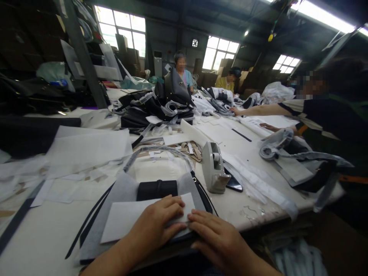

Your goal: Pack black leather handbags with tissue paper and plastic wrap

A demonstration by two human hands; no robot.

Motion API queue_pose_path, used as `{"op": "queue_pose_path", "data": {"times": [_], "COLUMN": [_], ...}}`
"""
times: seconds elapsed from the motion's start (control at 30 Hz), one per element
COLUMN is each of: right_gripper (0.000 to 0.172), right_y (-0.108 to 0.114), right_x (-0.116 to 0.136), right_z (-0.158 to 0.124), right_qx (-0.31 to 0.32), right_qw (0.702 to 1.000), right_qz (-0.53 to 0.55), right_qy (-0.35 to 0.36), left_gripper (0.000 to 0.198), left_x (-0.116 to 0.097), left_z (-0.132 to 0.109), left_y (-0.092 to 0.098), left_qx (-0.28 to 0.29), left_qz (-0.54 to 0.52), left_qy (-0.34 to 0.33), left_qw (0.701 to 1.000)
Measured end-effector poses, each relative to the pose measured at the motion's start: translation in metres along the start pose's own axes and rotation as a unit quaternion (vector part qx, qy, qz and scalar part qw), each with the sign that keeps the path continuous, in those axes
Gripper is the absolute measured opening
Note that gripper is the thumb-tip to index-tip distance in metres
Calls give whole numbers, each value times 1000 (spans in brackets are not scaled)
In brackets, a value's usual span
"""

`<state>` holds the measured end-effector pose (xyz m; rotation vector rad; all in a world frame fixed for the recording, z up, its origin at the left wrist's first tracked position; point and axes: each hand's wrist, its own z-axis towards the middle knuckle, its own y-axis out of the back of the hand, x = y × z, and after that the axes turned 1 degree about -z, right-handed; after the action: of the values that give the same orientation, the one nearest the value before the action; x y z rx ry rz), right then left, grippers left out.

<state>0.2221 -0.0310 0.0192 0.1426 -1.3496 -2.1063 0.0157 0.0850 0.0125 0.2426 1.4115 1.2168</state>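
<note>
One bag (122, 188), in grey tissue with a single plastic-wrapped handle (161, 148), lies on the desk (43, 234), left of the dispenser (211, 168) and nearer the wearer. One black panel (157, 189) with a band round its middle shows on it, and one white sheet (130, 214) lies over it. Two hands work there: the left hand (162, 214) is spread on the sheet, fingers loosely bent, thumb apart; the right hand (217, 235) has its fingertips at the sheet's right edge — whether it grasps anything I cannot tell. One phone (235, 184) lies just right of the dispenser. Beyond the dispenser is a heap of black bags (178, 90), too tangled to count. Three co-workers (186, 78) are around the desk, one with both arms stretched over it, right of the dispenser — any print on the dispenser is too blurred to read.
</note>
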Motion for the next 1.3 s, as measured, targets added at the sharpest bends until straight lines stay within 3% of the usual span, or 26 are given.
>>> {"op": "queue_pose_path", "data": {"times": [0.1,0.17,0.23,0.3,0.37,0.4,0.5,0.57,0.67,0.8,0.9,1.07,1.13,1.23,1.3], "right_gripper": [18,19,21,23,27,33,54,60,55,33,25,23,26,51,55], "right_y": [19,23,19,8,-6,-15,-39,-53,-62,-58,-51,-41,-39,-37,-37], "right_x": [-3,-10,-23,-39,-53,-59,-72,-79,-86,-96,-102,-109,-109,-109,-109], "right_z": [12,30,56,89,123,138,170,181,190,192,184,169,165,165,164], "right_qx": [-26,-56,-44,40,168,201,252,281,323,371,374,320,313,320,323], "right_qw": [993,990,990,987,959,944,907,884,859,842,856,901,906,901,899], "right_qz": [77,71,40,-33,-135,-165,-209,-217,-206,-164,-122,-50,-11,40,56], "right_qy": [-80,-109,-126,-149,-186,-204,-267,-306,-340,-356,-337,-289,-285,-289,-289], "left_gripper": [3,3,2,3,3,3,3,7,11,9,8,9,10,12,13], "left_x": [0,-1,-4,-7,-8,-8,-6,-4,-4,-5,-5,-6,-7,-8,-8], "left_z": [0,0,0,1,1,1,-1,-2,-2,-2,-2,-3,-3,-2,-2], "left_y": [-3,-4,-2,0,0,-1,-4,-7,-8,-6,-6,-5,-5,-4,-3], "left_qx": [3,12,20,25,28,28,19,14,8,6,4,7,12,13,16], "left_qz": [18,30,42,48,48,47,47,49,54,61,58,57,57,58,60], "left_qy": [-13,-10,-1,5,3,2,-3,-2,4,15,11,14,17,23,23], "left_qw": [1000,999,999,999,998,998,999,999,998,998,998,998,998,998,998]}}
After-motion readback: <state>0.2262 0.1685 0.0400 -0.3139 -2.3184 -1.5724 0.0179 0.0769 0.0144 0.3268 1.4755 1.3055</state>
